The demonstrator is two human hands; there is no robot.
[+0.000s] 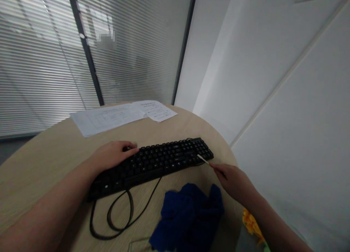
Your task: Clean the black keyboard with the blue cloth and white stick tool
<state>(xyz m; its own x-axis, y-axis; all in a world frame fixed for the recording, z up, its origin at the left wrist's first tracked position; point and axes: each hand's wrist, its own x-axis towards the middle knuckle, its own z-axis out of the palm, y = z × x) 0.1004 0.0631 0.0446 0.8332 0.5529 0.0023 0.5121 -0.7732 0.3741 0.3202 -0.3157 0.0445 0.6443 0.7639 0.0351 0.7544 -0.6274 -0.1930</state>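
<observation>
A black computer keyboard (164, 158) lies aslant on the round wooden table (188, 125). Across its left part rests my left hand (116, 154), thumb over the keys and the other fingers curled toward the far edge, so it grips the keyboard. My right hand (229, 177) pinches a cotton swab (203, 159) with a pale tip, which is over the keys near the right end; whether the tip touches them I cannot tell. A crumpled blue cloth (188, 215) lies on the near side, below the keyboard.
The keyboard's black cable (132, 204) loops on the near side. Printed paper sheets (117, 117) lie at the table's far edge. Behind stands glass with blinds (139, 44), and a white wall (287, 117) rises on the right. Orange flowers (250, 223) show beside the table.
</observation>
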